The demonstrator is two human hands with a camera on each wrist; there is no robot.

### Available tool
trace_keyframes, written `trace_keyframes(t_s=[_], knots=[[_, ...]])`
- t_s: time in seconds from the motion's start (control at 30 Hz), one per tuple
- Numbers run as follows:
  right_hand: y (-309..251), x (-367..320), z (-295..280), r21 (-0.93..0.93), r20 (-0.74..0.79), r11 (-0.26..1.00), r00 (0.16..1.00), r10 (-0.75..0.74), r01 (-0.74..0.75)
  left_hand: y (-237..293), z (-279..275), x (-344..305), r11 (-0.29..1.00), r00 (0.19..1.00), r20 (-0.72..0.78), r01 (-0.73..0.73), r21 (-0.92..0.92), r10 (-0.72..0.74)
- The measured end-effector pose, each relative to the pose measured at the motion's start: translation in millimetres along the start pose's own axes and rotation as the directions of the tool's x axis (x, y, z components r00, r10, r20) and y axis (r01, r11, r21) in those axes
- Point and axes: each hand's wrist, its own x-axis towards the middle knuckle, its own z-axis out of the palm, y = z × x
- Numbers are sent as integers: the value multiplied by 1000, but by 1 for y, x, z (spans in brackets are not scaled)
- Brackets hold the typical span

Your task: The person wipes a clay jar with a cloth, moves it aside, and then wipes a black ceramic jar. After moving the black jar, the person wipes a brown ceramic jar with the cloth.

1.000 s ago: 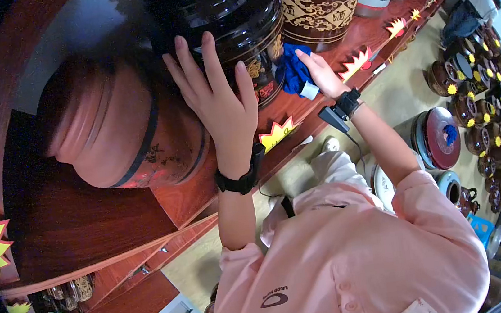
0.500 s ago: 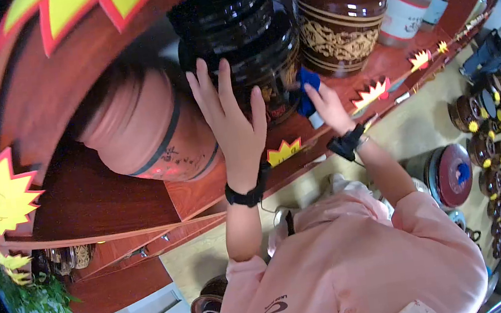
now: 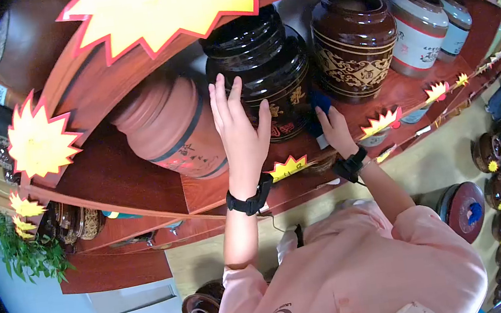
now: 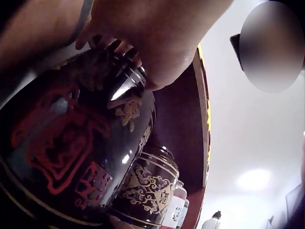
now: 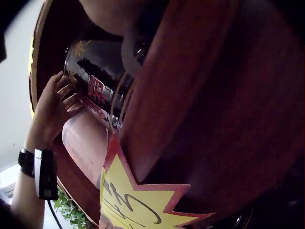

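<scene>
A glossy black jar (image 3: 281, 71) with gold and red characters stands on a reddish-brown wooden shelf. My left hand (image 3: 239, 134) lies against its left side, fingers extended and thumb apart; the left wrist view shows the palm over the jar's shoulder (image 4: 136, 78). Low on the jar's right side, my right hand (image 3: 339, 133) holds a blue cloth (image 3: 320, 101), thumb on top and much of the cloth hidden. In the right wrist view, the left hand (image 5: 53, 107) is seen across the jar's front.
A pinkish clay jar (image 3: 175, 131) leans close on the left. To the right stand a brown jar (image 3: 355, 43) with gold patterns and pale jars (image 3: 417, 29). Starburst price tags (image 3: 288, 167) line the shelf edge, and a large one (image 3: 182, 8) hangs from the board above.
The head view has tilted up, so the jars sit lower and the upper tags show. My left hand stays on the black jar; the right keeps the cloth near its base, with less cloth visible.
</scene>
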Motion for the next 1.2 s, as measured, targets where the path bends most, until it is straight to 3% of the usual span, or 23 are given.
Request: trace_keyframes(t_s=[0.07, 0.17, 0.27, 0.37, 0.4, 0.47, 0.5, 0.57, 0.73, 0.83, 0.87, 0.9, 0.93, 1.07, 1.1, 1.2], knots=[[3, 0, -1, -18, 5, 999, 999, 47, -47, 0, -4, 2, 1000, 1000, 2, 1, 17, -1], [-2, 3, 6, 135, -39, 981, 989, 144, -138, 0, -9, 4, 1000, 1000, 18, -17, 27, 16], [-51, 9, -3, 177, 0, 970, 985, 170, -168, 1, -9, 4, 1000, 1000, 26, -8, 21, 7], [-121, 17, -14, 296, -108, 944, 987, -118, 145, -3, -7, 6, 1000, 998, 59, -18, 16, 17], [-138, 21, -15, 216, -142, 941, 962, -232, 259, -2, -5, 5, 999, 998, 66, -20, 27, 19], [-170, 36, -15, 43, -189, 880, 869, -458, 473, 0, -2, 6, 999, 998, 65, -17, 34, 15], [-185, 43, -14, 92, -169, 845, 845, -507, 526, -1, -1, 5, 999, 998, 56, -29, 36, 27], [-193, 60, -4, -106, -204, 740, 714, -670, 665, -5, 3, 3, 997, 997, 67, -36, 64, 32], [-171, 96, 10, -244, -274, 759, 707, -651, 604, -4, 1, 3, 997, 996, 79, -38, 67, 33], [-150, 98, 9, 69, -258, 935, 912, -319, 347, -4, 5, 1, 999, 998, 55, -32, 27, 31], [-138, 102, 15, 281, -338, 891, 906, -256, 356, -3, 7, 1, 999, 998, 46, -33, 17, 32], [-134, 99, 13, 456, -287, 859, 952, -107, 234, -2, 9, 2, 999, 999, 37, -33, 7, 33], [-129, 95, 11, 494, -260, 858, 966, -5, 137, 0, 12, 2, 1000, 999, 22, -28, 15, 27], [-86, 73, 15, 611, -115, 780, 961, 253, -133, 5, 23, 3, 999, 1000, -24, -12, 37, 13], [-78, 63, 12, 560, -21, 763, 914, 404, -324, 6, 24, 3, 999, 999, -35, -6, 42, 8], [-32, 40, 21, 654, 87, 644, 886, 456, -396, 6, 26, 4, 1000, 999, -44, 10, 18, -10]])
